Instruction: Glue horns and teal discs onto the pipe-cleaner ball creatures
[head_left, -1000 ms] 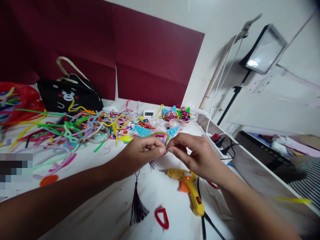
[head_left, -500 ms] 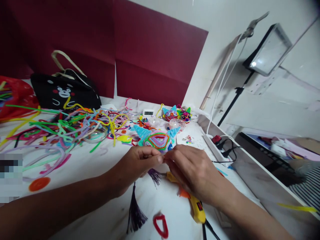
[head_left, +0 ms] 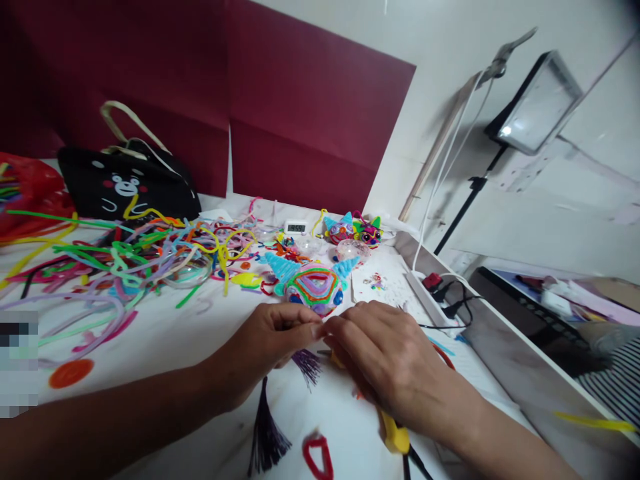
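Left hand [head_left: 273, 333] and right hand [head_left: 385, 353] meet fingertip to fingertip low over the bench [head_left: 190, 347], both pinched shut on something small I can't make out. Purple tassel [head_left: 306, 363] hangs just below that pinch, strands fanned downward, nearer my left thumb. Yellow glue gun [head_left: 395, 437] lies under the right wrist, mostly hidden.

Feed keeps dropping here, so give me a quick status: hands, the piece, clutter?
Left hand and right hand pinched fingertip to fingertip on purple tassel. Glue gun under right wrist. Dark tassel, red loop close by.
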Available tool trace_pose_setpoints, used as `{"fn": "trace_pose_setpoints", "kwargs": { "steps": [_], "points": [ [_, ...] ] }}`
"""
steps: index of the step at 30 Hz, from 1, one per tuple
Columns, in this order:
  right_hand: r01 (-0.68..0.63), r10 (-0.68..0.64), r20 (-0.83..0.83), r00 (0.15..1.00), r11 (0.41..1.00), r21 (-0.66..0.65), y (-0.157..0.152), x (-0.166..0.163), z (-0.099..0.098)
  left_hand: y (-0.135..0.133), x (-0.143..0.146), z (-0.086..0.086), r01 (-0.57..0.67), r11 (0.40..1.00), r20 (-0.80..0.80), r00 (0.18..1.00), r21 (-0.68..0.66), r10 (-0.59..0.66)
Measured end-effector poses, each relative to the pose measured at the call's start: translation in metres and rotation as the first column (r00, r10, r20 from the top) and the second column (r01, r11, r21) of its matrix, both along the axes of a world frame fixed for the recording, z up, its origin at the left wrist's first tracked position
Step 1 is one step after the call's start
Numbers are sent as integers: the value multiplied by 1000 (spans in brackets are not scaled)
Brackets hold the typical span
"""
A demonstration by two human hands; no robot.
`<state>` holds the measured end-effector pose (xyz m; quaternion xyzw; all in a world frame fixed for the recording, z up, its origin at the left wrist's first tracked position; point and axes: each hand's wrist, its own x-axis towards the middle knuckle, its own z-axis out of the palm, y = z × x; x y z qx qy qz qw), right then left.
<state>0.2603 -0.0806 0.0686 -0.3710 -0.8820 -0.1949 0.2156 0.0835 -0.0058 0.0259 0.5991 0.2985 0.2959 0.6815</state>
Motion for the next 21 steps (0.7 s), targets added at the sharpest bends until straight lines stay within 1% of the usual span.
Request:
{"fn": "trace_pose_setpoints", "kwargs": {
  "steps": [5,10,14,18,21],
  "points": [
    [25,-24,33,999,999,-29,-7,0,0,-1,0,-2,16,999,-14,1000,42,-16],
    [72,-68,47,997,993,-97,-7,2,-3,-3,2,-5,-6,987,4,1000,160,6],
    [94,-89,62,994,992,-81,-7,3,-8,-4,2,-7,-24,975,-41,999,220,34],
    [100,-96,54,994,992,-73,-8,3,-18,-2,4,-10,7,972,-75,997,236,11],
    [103,-99,91,991,994,-45,-5,6,-28,-1,5,-13,25,969,-90,996,244,-2]
  ]
}}
